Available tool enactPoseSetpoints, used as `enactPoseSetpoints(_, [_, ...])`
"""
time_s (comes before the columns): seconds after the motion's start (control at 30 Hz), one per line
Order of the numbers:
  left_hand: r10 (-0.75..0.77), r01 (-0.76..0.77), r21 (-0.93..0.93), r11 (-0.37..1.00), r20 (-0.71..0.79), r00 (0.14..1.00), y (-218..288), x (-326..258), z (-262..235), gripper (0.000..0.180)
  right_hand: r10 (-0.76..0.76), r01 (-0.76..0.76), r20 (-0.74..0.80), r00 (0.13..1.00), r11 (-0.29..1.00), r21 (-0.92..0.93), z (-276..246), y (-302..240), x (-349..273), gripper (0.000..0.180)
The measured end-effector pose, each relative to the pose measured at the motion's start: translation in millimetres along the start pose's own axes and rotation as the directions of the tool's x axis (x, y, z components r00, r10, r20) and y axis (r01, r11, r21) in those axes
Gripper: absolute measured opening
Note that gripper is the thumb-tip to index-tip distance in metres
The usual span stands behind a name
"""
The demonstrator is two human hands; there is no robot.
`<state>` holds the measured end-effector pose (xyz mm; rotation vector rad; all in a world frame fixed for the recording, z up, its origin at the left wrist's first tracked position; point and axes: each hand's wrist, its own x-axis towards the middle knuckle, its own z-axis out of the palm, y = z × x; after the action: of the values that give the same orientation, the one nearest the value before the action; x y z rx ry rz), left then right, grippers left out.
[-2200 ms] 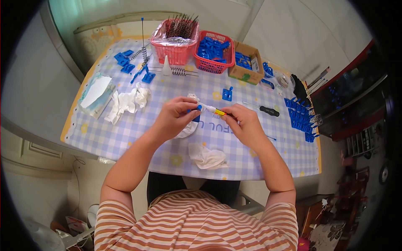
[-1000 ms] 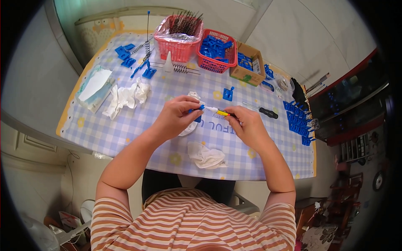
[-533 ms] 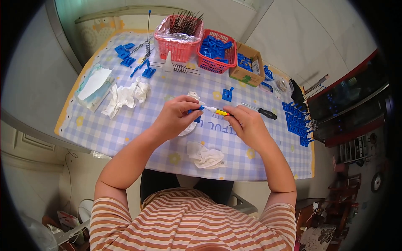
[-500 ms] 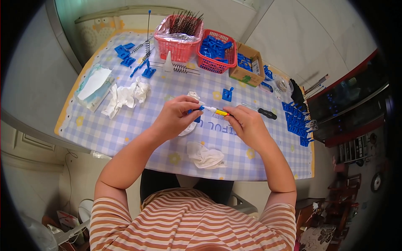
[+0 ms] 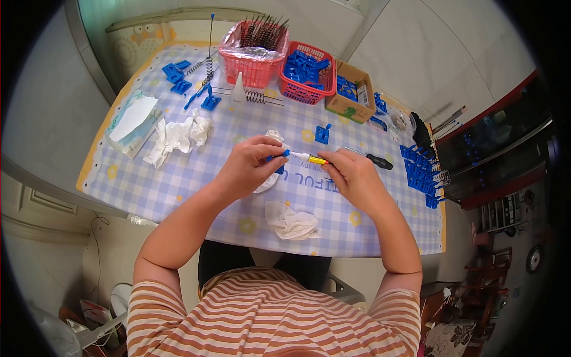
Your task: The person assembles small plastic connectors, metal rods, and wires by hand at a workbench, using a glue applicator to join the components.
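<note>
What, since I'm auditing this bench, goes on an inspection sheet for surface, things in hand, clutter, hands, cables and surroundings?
Surface: checked tablecloth, blue and white with a yellow border.
Things in hand: blue piece and yellow tube; its white nozzle points at the piece, contact unclear.
Clutter: crumpled white paper; black-handled screwdriver lying loose.
Hands: left hand grips the blue piece; right hand grips the tube.
Cables: nothing seen on the table; thin dark cable hangs beyond its left side.
Surroundings: pale wall behind; dim area at right, details unclear.
</note>
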<state>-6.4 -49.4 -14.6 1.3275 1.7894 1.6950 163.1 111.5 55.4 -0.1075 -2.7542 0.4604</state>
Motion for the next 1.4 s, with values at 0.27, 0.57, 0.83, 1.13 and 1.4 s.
enactPoseSetpoints(0.27, [0.034,-0.034,0.028,0.999,-0.013,0.999,-2.6,-0.3,0.4,0.015,-0.027,0.028,0.027,0.999,0.999,-0.036,-7.1,-1.4,3.4,0.022])
enactPoseSetpoints(0.57, [0.08,-0.079,0.06,0.995,-0.023,0.997,-4.6,-0.2,0.0,0.015,-0.051,0.053,0.02,0.998,0.996,-0.074,-10.0,-3.9,7.7,0.017])
enactPoseSetpoints(0.83, [0.088,-0.086,0.061,0.994,-0.025,0.996,-5.5,-0.2,0.0,0.015,-0.065,0.067,0.018,0.998,0.993,-0.097,-10.6,-5.5,9.2,0.016])
enactPoseSetpoints(1.13, [0.105,-0.103,0.073,0.992,-0.025,0.994,-9.9,0.4,1.1,0.016,-0.099,0.099,0.009,0.995,0.984,-0.149,-11.8,-7.2,9.9,0.017])
enactPoseSetpoints(1.4, [0.092,-0.09,0.067,0.994,-0.023,0.996,-9.0,0.2,0.7,0.016,-0.114,0.117,0.025,0.993,0.976,-0.185,-13.7,-9.5,11.2,0.017])
